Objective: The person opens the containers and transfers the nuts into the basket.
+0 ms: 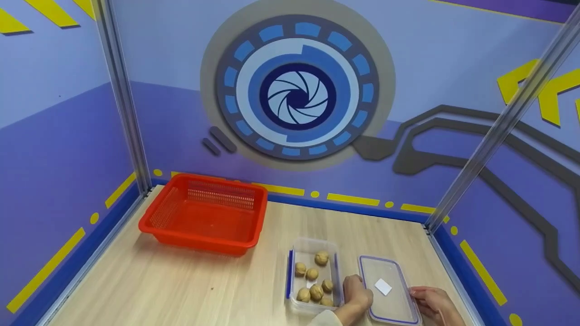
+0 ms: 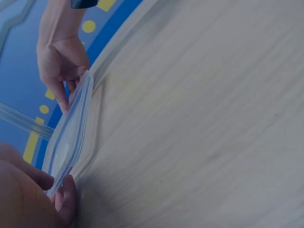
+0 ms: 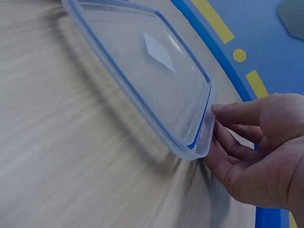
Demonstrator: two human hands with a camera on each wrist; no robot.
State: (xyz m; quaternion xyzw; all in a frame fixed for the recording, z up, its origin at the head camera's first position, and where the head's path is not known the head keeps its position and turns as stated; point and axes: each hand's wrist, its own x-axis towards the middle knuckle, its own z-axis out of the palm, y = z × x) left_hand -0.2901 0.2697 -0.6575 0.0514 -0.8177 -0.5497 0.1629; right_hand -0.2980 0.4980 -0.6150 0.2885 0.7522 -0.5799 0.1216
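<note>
A clear plastic lid (image 1: 396, 304) with a blue seal and a white square label (image 1: 383, 286) is held between my two hands. At its left edge, my left hand (image 1: 355, 295) pinches it with thumb and fingers, as the left wrist view shows. The right hand (image 3: 261, 147) grips the opposite edge, thumb on top and fingers beneath. The lid (image 3: 128, 71) is raised off the table, its shadow falling below. Just left of my left hand stands an open clear box (image 1: 315, 245) with several walnuts (image 1: 316, 292) inside.
A red plastic basket (image 1: 204, 246) sits at the back left of the wooden table (image 1: 181, 285). Blue patterned panels (image 1: 172, 127) wall the table in, with metal posts (image 1: 122, 99) at the corners.
</note>
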